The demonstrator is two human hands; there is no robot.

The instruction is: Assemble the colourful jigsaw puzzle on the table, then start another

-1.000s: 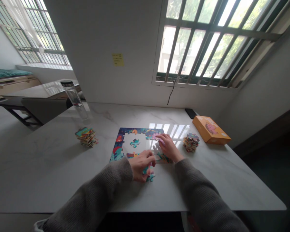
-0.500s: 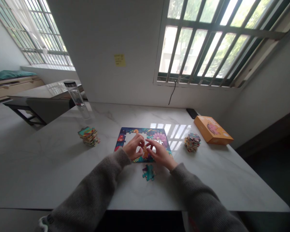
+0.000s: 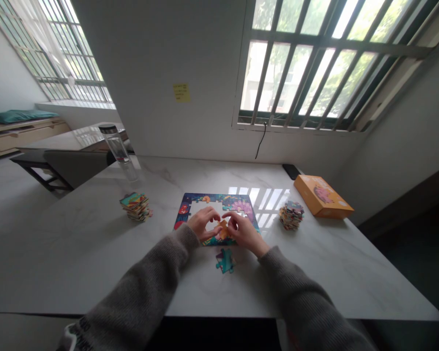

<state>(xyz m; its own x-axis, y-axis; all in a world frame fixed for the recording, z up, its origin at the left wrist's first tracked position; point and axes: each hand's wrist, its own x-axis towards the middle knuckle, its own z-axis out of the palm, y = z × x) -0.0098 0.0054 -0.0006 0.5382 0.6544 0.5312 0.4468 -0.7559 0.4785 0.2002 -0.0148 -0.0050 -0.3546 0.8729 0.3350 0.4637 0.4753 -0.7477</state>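
Note:
An orange jigsaw puzzle piece (image 3: 223,229) is between my two hands, above the lower middle of a partly filled jigsaw puzzle (image 3: 183,209). My left hand (image 3: 204,225) has its curved thumb and index finger at the piece's left edge. On the other side, my right hand (image 3: 246,233) pinches the right edge, fingers bent together. The puzzle has a colourful border and a pale bare middle, partly covered by my hands. Just below it on the table lies a teal jigsaw piece (image 3: 226,261).
A stack of puzzle pieces (image 3: 136,207) stands to the left, another stack (image 3: 291,215) to the right. Beyond that are an orange box (image 3: 322,196) and a black phone (image 3: 290,171). A clear bottle (image 3: 119,151) stands at the back left of the white marbled table (image 3: 95,263).
The orange piece has turned flatter and shows more of its face. My right fingers have curled in more at its right edge. The teal piece has stayed put.

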